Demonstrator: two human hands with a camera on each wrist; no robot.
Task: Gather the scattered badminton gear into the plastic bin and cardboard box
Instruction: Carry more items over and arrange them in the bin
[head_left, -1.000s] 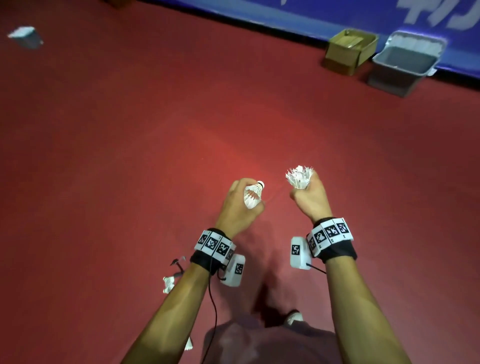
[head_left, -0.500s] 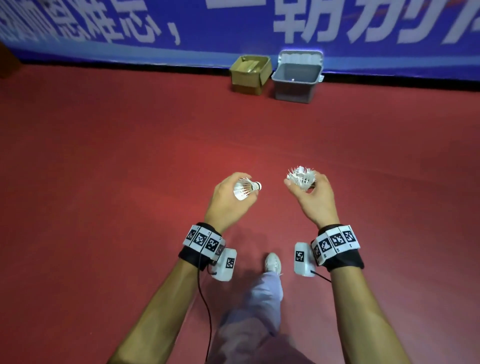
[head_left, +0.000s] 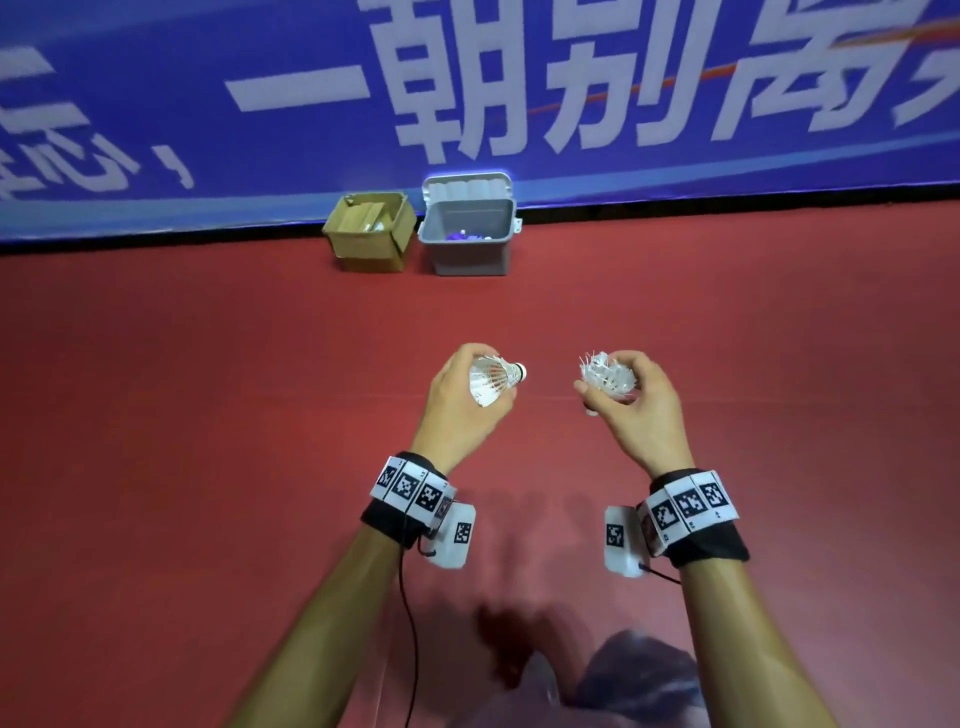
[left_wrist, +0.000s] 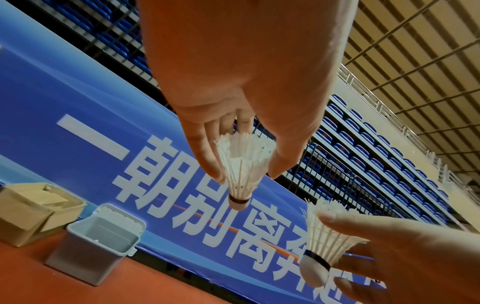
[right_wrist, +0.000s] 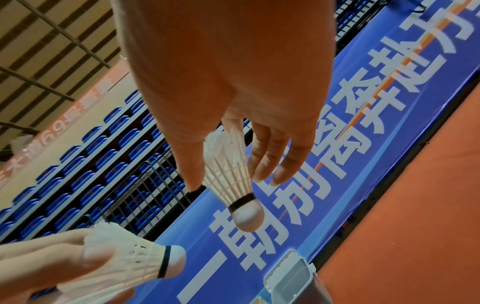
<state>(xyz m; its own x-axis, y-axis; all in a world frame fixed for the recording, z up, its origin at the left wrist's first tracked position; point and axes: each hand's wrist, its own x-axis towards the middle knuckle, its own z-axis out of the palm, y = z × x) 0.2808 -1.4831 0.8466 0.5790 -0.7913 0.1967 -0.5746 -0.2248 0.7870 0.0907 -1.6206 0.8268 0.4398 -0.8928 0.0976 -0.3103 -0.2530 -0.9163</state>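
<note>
My left hand (head_left: 485, 376) grips a white feather shuttlecock (head_left: 493, 387) by its skirt, cork pointing right. My right hand (head_left: 610, 387) grips a second shuttlecock (head_left: 605, 376) with frayed feathers pointing up and left. The left wrist view shows the left shuttlecock (left_wrist: 242, 170) pinched between thumb and fingers, cork down. In the right wrist view the other shuttlecock (right_wrist: 230, 174) is held the same way. Both hands hover over the red floor. Ahead stand a grey plastic bin (head_left: 467, 260) and, to its left, a cardboard box (head_left: 363, 252), both open.
A blue banner (head_left: 519, 104) with large white characters runs along the floor edge just behind the bin and box. Small purple and white items lie inside the bin. Red floor (head_left: 208, 415) stretches between me and the containers. My leg (head_left: 639, 686) shows at the bottom.
The bin and box have come nearer and moved towards the middle of the view. Both hands keep their shuttlecocks; the right one has tipped from feathers-up to sideways.
</note>
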